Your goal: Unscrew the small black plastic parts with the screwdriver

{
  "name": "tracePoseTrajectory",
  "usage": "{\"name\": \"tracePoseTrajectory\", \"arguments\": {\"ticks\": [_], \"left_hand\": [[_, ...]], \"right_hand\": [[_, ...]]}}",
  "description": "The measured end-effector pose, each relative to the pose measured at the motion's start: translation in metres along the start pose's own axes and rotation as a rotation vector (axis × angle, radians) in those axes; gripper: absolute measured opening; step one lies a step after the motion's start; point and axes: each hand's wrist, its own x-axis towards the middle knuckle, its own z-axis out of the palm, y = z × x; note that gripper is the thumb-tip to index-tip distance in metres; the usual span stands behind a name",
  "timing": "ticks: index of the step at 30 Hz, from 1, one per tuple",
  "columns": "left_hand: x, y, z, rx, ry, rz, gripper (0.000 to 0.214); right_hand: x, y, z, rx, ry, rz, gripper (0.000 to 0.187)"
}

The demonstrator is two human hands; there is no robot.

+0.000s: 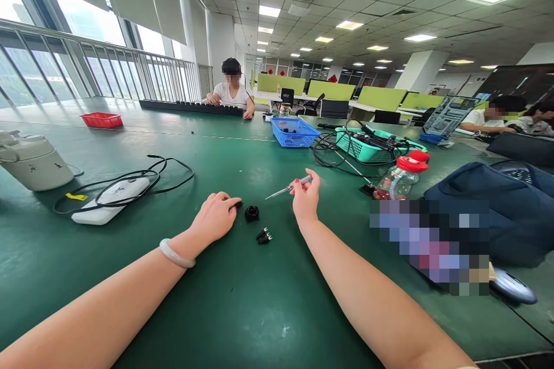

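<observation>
Both arms are stretched out over the green table (277,305), with a round black part (251,213) sitting between the hands. Call that part the clock centre, 12 being straight ahead. The left forearm comes in from about 8 o'clock, white bangle (177,253) on the wrist, and the left hand (214,218) is at 9, palm down with curled fingers, tips on a small black piece (239,204). Pinching it or just touching? Can't tell, the fingers cover most of it. The right forearm slants in from 4, and the right hand (306,195) sits between 2 and 3, fingers closed round the clear handle of a screwdriver (285,189). Its shaft points roughly toward 8, tip just off the round part. Black pieces with metal prongs (263,236) lie at 5.
</observation>
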Motion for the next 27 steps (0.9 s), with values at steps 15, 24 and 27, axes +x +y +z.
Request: {"name": "tracePoseTrajectory", "arguments": {"ticks": [15,24,27], "left_hand": [[-0.020,0.046,0.011,-0.154,-0.208,0.209,0.049],[-0.023,0.046,0.008,-0.108,-0.117,0.219,0.035],[-0.037,0.038,0.000,-0.096,-0.153,0.192,0.032]], "right_hand": [[0.011,0.009,-0.004,0.141,0.130,0.242,0.045],[0.008,0.023,0.000,0.241,-0.030,0.263,0.050],[0.008,0.021,-0.001,0.254,-0.027,0.290,0.050]]}}
